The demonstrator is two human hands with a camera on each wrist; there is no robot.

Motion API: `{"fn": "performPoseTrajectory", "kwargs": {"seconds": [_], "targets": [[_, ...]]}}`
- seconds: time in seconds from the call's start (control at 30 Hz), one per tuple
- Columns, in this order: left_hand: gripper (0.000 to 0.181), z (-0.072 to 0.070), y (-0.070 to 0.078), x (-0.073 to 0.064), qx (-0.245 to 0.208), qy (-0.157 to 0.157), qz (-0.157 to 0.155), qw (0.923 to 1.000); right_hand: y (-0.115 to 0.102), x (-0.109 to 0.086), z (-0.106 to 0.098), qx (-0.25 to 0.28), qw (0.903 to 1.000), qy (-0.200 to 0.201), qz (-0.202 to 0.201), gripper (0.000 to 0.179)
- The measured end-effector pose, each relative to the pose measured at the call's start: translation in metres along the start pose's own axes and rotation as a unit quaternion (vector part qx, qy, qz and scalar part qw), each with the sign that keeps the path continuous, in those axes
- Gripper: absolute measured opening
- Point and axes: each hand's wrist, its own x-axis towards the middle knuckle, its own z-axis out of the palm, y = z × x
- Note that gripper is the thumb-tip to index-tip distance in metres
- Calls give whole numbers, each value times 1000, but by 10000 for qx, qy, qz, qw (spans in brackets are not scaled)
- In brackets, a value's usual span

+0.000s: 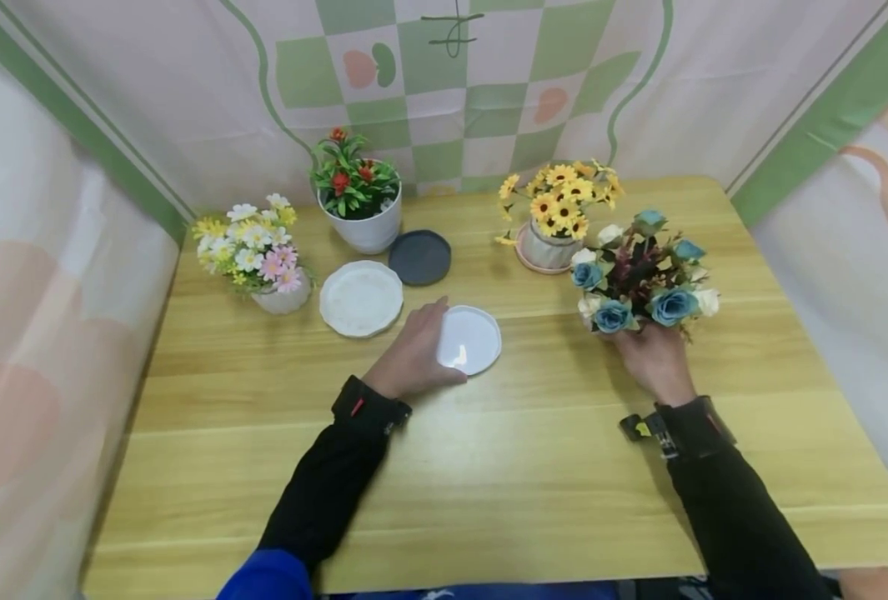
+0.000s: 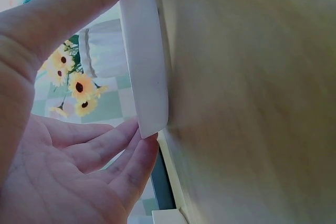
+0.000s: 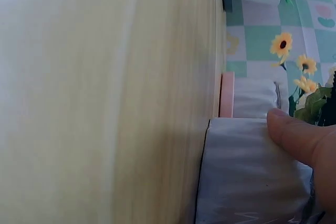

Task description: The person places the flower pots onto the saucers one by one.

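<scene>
My left hand (image 1: pixel 415 354) spans a small white saucer (image 1: pixel 469 340) at the middle of the table. In the left wrist view, the thumb and fingertips pinch the saucer's rim (image 2: pixel 144 61) from opposite sides, close over the wood. On the right, my right hand (image 1: pixel 655 358) holds a potted bunch of blue and white roses (image 1: pixel 672 307) from the near side. The right wrist view shows its thumb against the upper part of the pale pot (image 3: pixel 247 169); the other fingers are hidden. The blooms cover most of this pot in the head view.
Yellow daisies (image 1: pixel 564 200) stand in a pot on a pink saucer (image 1: pixel 524 260) behind the roses. Left of centre lie a white scalloped saucer (image 1: pixel 361 300) and a dark grey saucer (image 1: pixel 419 257). Behind are a red-flowered plant pot (image 1: pixel 372 227) and a white-and-pink flower pot (image 1: pixel 284 297).
</scene>
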Motion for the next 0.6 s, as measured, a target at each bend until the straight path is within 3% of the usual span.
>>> {"fn": "performPoseTrajectory", "kwargs": {"seconds": [0.6], "targets": [[125,0,-1,0,-50,-4,-35,10000,-15,-22,16,-421,9923,136,-1155,41]]}}
